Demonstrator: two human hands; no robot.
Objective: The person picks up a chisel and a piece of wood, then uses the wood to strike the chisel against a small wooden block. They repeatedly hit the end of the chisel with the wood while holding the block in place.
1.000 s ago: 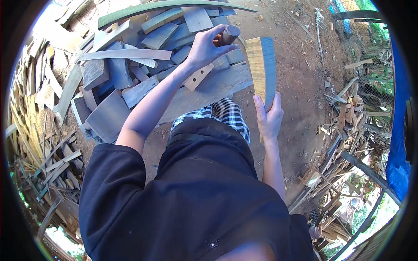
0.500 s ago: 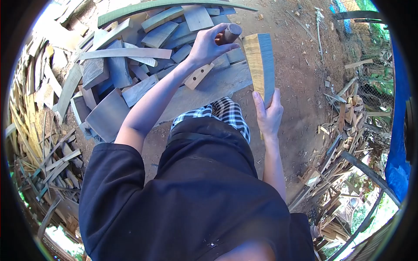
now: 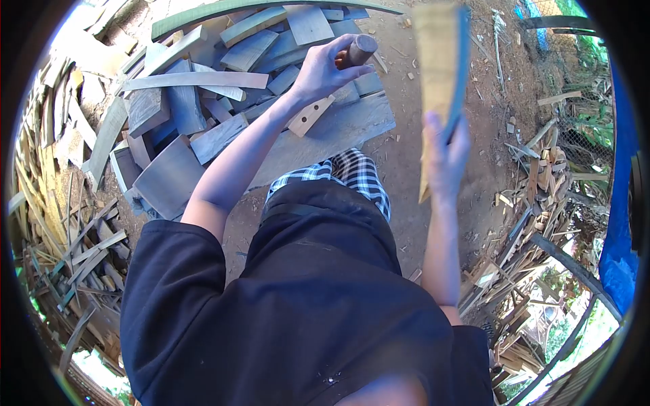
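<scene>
My left hand is stretched forward over the pile of grey wood offcuts and grips a round wooden handle, whose far end is hidden behind the fingers. My right hand holds a long yellowish curved wooden piece by its lower part, raised up and blurred with motion. A small pale wooden block with two holes lies just under my left wrist on a flat grey board.
Grey planks and offcuts are heaped ahead and to the left. Thin strips and shavings fill the left side. Bare dirt ground lies to the right, with scrap wood and a blue tarp further right.
My right hand has swung the yellowish wooden piece upward and to the right, and it is now blurred. My left hand on the handle has stayed in place.
</scene>
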